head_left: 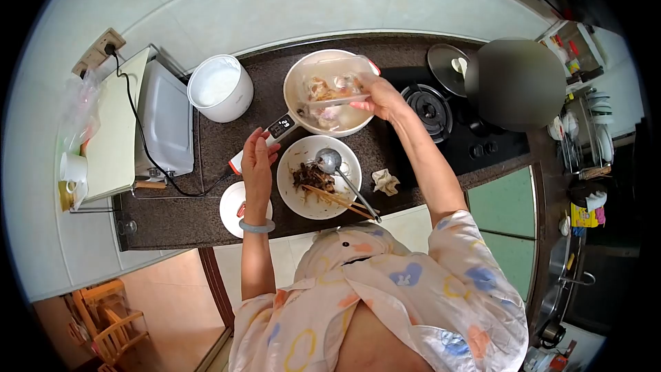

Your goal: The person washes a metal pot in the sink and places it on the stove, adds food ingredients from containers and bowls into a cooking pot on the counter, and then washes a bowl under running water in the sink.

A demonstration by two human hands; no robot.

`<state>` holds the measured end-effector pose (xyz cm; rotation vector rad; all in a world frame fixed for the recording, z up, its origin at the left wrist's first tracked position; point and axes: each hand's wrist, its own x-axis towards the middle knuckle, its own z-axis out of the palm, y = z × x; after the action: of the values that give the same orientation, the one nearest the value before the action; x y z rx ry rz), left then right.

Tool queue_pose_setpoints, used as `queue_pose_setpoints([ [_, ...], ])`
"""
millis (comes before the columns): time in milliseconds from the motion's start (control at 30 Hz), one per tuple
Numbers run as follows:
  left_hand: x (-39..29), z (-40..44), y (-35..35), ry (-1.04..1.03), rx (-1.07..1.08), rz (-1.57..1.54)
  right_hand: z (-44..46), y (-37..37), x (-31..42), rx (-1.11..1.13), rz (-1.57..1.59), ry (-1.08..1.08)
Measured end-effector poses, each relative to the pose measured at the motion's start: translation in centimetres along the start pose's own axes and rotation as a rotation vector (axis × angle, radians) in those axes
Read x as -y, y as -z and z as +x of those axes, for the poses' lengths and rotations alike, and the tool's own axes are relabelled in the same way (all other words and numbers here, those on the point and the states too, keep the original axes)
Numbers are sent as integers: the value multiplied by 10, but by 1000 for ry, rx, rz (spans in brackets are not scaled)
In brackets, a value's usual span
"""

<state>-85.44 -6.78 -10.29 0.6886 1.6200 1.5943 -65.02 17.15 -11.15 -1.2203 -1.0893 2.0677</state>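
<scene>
My right hand (382, 100) grips the right end of a clear plastic container (337, 69), tilted over a white electric pan (292, 76). Pieces of pale and browned food show through the plastic and in the pan's cloudy liquid; I cannot tell how much sits in which. My left hand (256, 165) is over the pan's handle (275, 132), fingers extended; the handle carries a lit display. Just below the pan stands a white bowl (286, 196) with dark food scraps, a metal ladle (329, 160) and wooden chopsticks (330, 195).
A small white plate (231, 217) lies beside my left wrist. Left of the pan are a white pot (224, 93) and a white appliance (165, 120) with a black cord. A gas burner (428, 111), a dark lid (441, 69) and a crumpled tissue (385, 182) are on the right.
</scene>
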Motion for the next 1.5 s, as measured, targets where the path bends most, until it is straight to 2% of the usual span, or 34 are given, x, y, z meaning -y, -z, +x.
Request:
queue_pose_setpoints([
  [133, 5, 1, 4, -12, 5, 28, 11, 10, -1, -26, -22, 59],
  [333, 4, -1, 1, -8, 1, -5, 15, 16, 8, -79, -295, 215],
  [400, 2, -2, 0, -9, 3, -8, 27, 20, 5, -300, -672, 468],
  [433, 2, -3, 0, -10, 7, -6, 29, 20, 5, -297, -677, 466],
  [500, 5, -2, -1, -8, 7, -15, 29, 17, 7, -457, -1028, 797],
  [733, 12, -2, -5, 7, 11, -18, -29, -26, 23, -368, -1412, 976],
  [833, 13, -4, -7, 7, 11, -13, -39, -33, 16, -303, -1677, 1157],
  [867, 12, -3, -7, 8, 12, -16, -40, -34, 17, -304, -1681, 1156],
  [933, 11, -2, -8, -1, 22, 3, -44, -36, 19, -270, -1635, 1307],
  [1067, 6, 8, -15, -42, 51, -18, -38, -35, 23, -296, -1655, 1343],
  [1133, 6, 9, -17, -100, 80, 67, -48, -38, 24, -329, -1633, 1378],
  [1167, 4, 11, -20, -97, 78, 67, -45, -37, 23, -270, -1642, 1277],
  [1267, 5, 14, -27, -157, 103, 76, -33, -29, 21, -347, -1608, 1194],
  [1400, 2, 9, -30, -113, 123, 64, -9, -21, 34, -408, -1275, 996],
  [1433, 1, 7, -30, -108, 133, 60, 3, -19, 34, -404, -1276, 995],
  [1500, 5, 4, -29, -90, 128, 61, 23, -18, 37, -469, -1104, 736],
])
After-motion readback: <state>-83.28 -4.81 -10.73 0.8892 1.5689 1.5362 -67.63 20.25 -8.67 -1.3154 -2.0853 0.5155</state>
